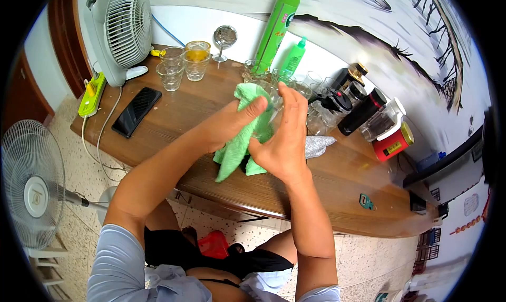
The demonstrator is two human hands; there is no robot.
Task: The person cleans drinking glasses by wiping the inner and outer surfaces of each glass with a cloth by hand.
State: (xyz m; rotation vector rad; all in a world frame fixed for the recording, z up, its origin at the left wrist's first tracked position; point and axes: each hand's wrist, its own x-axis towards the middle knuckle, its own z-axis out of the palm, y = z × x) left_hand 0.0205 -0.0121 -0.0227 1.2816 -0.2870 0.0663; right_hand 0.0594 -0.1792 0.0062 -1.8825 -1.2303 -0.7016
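Holding fuzzy cloth — left hand; clear glass — right hand.

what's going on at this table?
A person has a green cloth in the left hand, while the right hand is spread around what looks like a clear glass, against the cloth; the exact grip is hard to see. Both hands are above the wooden table. More glasses stand near the table fan, with others behind the hands. A black phone lies to the left.
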